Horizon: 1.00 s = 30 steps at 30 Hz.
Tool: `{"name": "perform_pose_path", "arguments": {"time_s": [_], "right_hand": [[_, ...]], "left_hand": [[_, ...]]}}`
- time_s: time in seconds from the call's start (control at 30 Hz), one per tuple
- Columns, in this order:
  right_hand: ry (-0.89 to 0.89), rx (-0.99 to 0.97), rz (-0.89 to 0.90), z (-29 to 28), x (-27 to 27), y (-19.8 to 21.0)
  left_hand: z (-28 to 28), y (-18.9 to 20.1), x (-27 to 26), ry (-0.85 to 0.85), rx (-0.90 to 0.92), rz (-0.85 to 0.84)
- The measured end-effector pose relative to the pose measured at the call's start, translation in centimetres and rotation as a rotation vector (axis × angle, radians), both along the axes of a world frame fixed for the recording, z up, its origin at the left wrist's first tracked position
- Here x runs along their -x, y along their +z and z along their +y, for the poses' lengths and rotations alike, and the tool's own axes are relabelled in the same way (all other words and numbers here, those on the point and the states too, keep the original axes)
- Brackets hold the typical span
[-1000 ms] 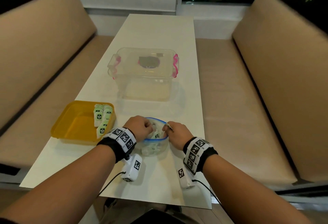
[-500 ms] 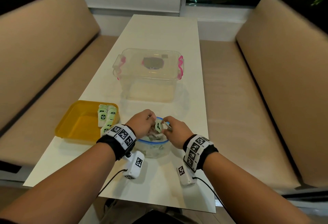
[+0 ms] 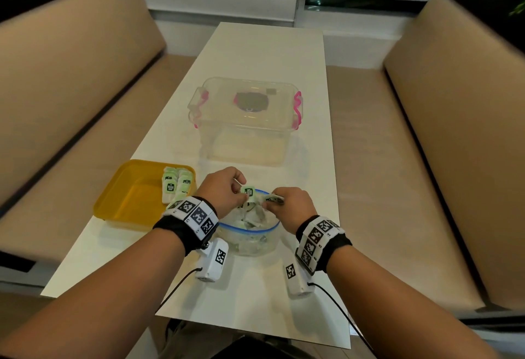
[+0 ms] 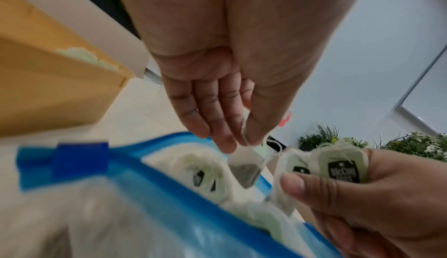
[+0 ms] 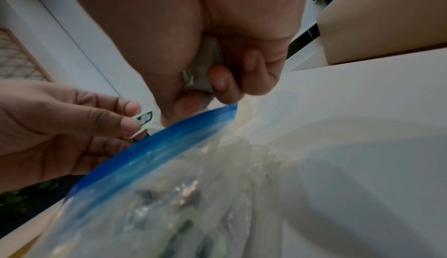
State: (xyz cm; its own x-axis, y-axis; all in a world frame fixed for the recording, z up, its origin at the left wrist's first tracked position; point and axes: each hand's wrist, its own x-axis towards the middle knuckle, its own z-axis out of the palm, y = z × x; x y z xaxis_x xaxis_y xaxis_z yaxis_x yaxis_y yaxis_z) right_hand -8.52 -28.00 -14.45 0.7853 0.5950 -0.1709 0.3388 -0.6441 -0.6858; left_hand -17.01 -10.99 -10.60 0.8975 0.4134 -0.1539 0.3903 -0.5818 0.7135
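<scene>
A clear zip bag (image 3: 250, 240) with a blue rim (image 4: 145, 159) stands open near the table's front edge, with several tea bags inside. Just above its mouth, my left hand (image 3: 224, 188) pinches one tea bag (image 4: 246, 168) between thumb and fingers, and its green tag (image 3: 248, 191) shows in the head view. My right hand (image 3: 292, 205) is on the other side of the mouth, its fingers curled around a small bunch of tea bags (image 4: 338, 166), also seen as a pale wad (image 5: 200, 71) against the palm.
A yellow tray (image 3: 133, 196) sits left of the bag with several tea bags (image 3: 176, 183) lined up in its far right corner. Behind stands a lidded clear storage box (image 3: 244, 119) with pink latches. Tan benches flank the white table (image 3: 270, 51).
Both hands have risen out of the bag's mouth, each bringing tea bags up with it. The view has shifted slightly.
</scene>
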Motion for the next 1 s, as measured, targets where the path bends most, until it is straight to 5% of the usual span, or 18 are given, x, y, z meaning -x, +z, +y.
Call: {"name": "perform_pose_path", "arguments": {"time_s": [0.27,0.63,1.0], "right_hand": [[-0.058,-0.163,0.036,2.1,-0.2,1.7],[-0.041,-0.471,0.209,9.0,1.1,3.7],[0.007,-0.347,0.166,15.8,2.6,4.4]], "left_hand": [[3.5,3.8,0.4,-0.253,-0.269,0.149],[10.4,7.2,2.0,-0.235,-0.259,0.013],[18.7,5.9,3.6,-0.296,-0.372,0.254]]}}
